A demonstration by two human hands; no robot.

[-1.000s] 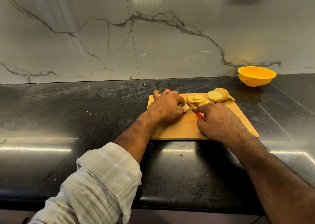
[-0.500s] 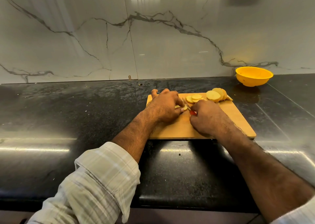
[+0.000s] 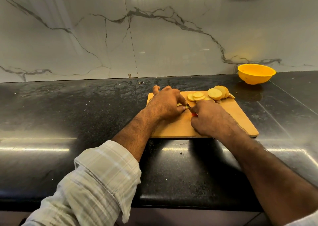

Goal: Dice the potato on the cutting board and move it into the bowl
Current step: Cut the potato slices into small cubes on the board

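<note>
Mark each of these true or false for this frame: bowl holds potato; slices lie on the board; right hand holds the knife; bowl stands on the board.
1. The yellow bowl holds potato pieces. False: none show inside it.
2. Round potato slices lie on the cutting board. True.
3. The right hand grips a red-handled knife. True.
4. The bowl stands on the board. False: it stands on the dark counter, beyond the board's far right corner.

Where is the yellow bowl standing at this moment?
In the head view the yellow bowl stands far right on the black counter, against the marble wall, beyond the far right corner of the cutting board and apart from it.
</note>
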